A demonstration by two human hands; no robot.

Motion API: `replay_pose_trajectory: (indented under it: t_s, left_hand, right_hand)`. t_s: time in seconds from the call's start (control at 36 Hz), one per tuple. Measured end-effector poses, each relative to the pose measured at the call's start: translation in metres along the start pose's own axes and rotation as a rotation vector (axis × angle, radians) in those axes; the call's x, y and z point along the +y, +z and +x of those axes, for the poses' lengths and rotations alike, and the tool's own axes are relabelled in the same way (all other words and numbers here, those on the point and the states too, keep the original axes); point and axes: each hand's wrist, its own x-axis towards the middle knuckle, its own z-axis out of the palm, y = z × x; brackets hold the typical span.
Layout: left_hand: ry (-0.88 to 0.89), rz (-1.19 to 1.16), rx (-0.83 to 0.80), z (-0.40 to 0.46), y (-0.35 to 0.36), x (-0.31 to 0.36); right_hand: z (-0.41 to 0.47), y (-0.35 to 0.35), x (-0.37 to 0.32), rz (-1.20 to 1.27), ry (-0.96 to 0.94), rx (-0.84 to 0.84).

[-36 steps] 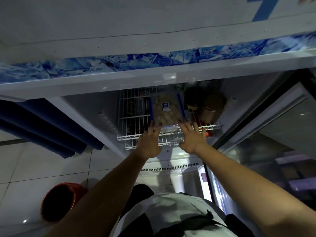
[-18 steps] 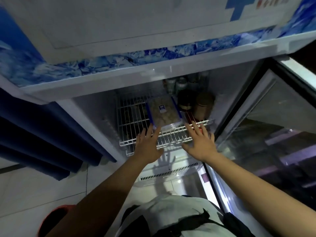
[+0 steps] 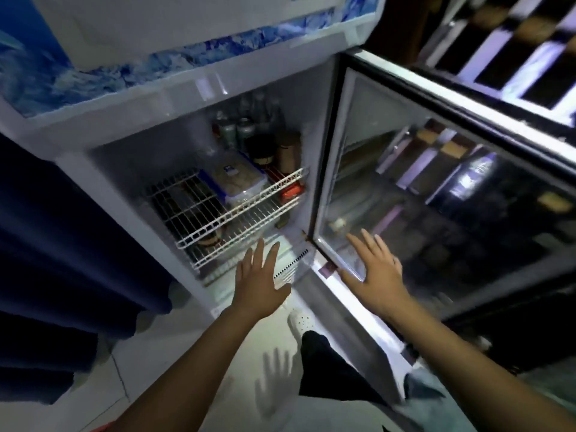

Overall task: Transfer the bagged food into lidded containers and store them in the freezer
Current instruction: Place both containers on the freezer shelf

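Now both my left hand and right hand hang empty with fingers spread, the lidded container sits near the wire shelf's front edge, and swinging the glass door carelessly could jolt it off.

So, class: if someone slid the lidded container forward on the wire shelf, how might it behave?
The lidded container looks like rigid plastic, so probably stiff. Low and flat, it seems unlikely to tip. On the wire shelf it may snag on the raised front rail.

Left hand and right hand reach forward; fingers straight, spread, empty.
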Motion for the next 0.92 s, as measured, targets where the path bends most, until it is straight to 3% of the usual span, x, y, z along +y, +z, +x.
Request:
replay_pose_trajectory:
  t_s: [0.19, 0.44, 0.69, 0.92]
  left_hand:
    - [0.141, 0.039, -0.126, -0.044, 0.046, 0.059]
    - [0.147, -0.146, -0.037, -0.097, 0.066, 0.131]
    - [-0.229, -0.257, 0.146, -0.215, 0.078, 0.133]
    - [-0.671, -0.345, 0.375, -0.378, 0.082, 0.110]
  right_hand:
    - [-0.100, -0.037, 0.040, 0.061, 0.145, 0.076]
    - [-0.162, -0.060, 0.079, 0.066, 0.124, 0.079]
    - [-0.182, -0.033, 0.068, 0.105, -0.162, -0.250]
    - [-0.233, 0.018, -0.004, 0.125, -0.510, -0.596]
